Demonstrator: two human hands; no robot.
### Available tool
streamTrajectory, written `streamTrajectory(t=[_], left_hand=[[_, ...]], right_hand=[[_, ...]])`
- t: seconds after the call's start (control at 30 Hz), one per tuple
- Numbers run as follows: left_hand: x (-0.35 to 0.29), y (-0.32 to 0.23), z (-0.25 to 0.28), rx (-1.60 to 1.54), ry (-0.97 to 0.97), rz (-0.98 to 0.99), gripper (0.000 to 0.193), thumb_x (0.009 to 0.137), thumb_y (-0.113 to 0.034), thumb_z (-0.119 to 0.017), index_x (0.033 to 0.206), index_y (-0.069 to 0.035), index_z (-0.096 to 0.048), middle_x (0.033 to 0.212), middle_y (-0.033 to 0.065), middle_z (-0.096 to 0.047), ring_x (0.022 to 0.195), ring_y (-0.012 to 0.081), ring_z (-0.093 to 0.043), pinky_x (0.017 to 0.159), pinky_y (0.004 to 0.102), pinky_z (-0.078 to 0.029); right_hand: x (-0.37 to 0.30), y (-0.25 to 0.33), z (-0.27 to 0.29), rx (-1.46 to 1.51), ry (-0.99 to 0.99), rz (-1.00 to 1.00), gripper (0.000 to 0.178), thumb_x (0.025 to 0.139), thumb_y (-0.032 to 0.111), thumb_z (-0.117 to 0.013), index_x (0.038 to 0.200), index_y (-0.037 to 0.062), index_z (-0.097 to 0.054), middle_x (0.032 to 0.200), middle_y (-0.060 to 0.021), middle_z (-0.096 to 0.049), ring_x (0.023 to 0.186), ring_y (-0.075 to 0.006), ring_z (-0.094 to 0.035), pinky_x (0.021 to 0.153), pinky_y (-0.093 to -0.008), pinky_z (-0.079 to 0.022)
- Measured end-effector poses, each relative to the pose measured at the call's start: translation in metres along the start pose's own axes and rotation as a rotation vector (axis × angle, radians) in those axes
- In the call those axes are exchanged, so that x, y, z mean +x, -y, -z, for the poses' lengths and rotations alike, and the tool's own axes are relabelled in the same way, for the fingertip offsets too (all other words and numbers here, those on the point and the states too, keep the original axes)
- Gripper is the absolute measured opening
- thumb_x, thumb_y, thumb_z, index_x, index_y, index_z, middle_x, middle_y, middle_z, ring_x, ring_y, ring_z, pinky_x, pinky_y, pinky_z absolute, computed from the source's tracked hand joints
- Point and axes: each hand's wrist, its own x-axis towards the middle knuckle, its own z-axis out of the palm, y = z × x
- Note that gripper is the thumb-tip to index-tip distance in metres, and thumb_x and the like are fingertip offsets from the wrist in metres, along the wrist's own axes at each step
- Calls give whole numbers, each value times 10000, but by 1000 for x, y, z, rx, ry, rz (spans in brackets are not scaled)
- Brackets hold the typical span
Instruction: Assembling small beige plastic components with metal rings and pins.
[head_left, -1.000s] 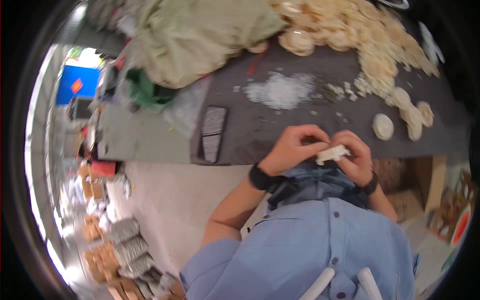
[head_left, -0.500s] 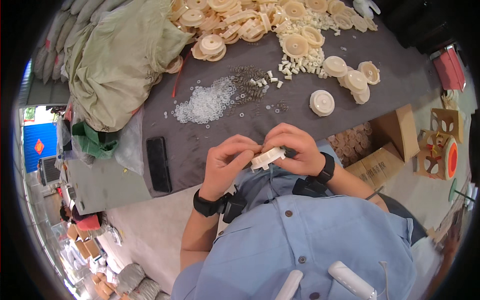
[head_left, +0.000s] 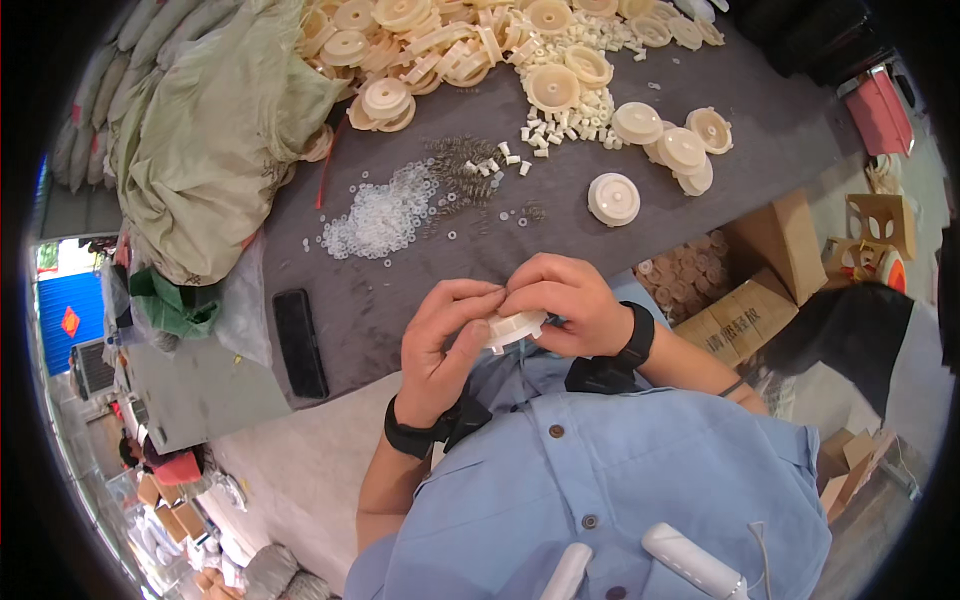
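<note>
Both my hands hold one cream round plastic part (head_left: 515,329) with small tabs along its rim, just off the table's near edge. My left hand (head_left: 440,345) grips its left side, with thumb and fingers closed on it. From the right, my right hand (head_left: 568,305) closes on the same part, and its fingertips meet those of the left hand over the top. Whatever lies under the fingertips is hidden. Ahead on the dark cloth are a pile of clear washers (head_left: 380,215), small springs (head_left: 465,170) and white plastic bushings (head_left: 570,125).
A heap of cream round parts (head_left: 420,45) covers the table's far side. One round cap (head_left: 613,199) sits alone nearer. At left are a black phone (head_left: 300,342) and a large pale sack (head_left: 210,140). An open carton (head_left: 745,310) of round parts stands right of the table.
The view has shifted, so the table things appear farther left. My fingers have drawn together over the round part and cover more of it. Black fabric now shows at the right.
</note>
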Motion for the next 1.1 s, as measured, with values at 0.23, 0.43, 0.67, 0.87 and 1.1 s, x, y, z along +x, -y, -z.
streamTrajectory(t=[0.23,0.43,0.67,0.87,1.1], left_hand=[[-1,8,-1,131,-59,-197,172,746,-5,-616,915,-8,-650,876,96,-622,855,212,-588,856,386,-430],[1,9,-7,220,-58,-354,170,729,20,-601,896,-10,-617,919,120,-599,838,226,-582,838,371,-430],[13,20,-10,229,-93,-129,193,746,34,-546,936,8,-564,942,119,-574,903,240,-543,818,303,-411],[23,26,-13,325,8,-76,102,766,33,-557,859,0,-578,903,86,-582,866,188,-553,791,278,-418],[21,33,-13,422,87,-55,72,754,18,-594,823,-1,-593,837,90,-600,790,202,-577,718,276,-441]], right_hand=[[2,-2,-3,-164,-129,172,327,580,-18,-638,889,73,-583,880,-66,-572,757,-251,-573,633,-342,-476],[-3,-7,-8,-162,-178,212,377,572,-29,-642,922,88,-568,902,-70,-562,836,-285,-558,748,-385,-471],[-14,-13,52,-462,-282,70,381,573,34,-680,925,71,-538,880,-101,-542,803,-272,-549,710,-350,-453],[-16,-31,170,-1000,-820,-182,341,710,26,-621,1046,54,-580,921,-96,-552,838,-244,-530,748,-336,-442],[-24,-61,181,-1108,-688,-288,347,769,155,-646,1104,81,-594,1078,-134,-534,942,-265,-524,825,-382,-416]])
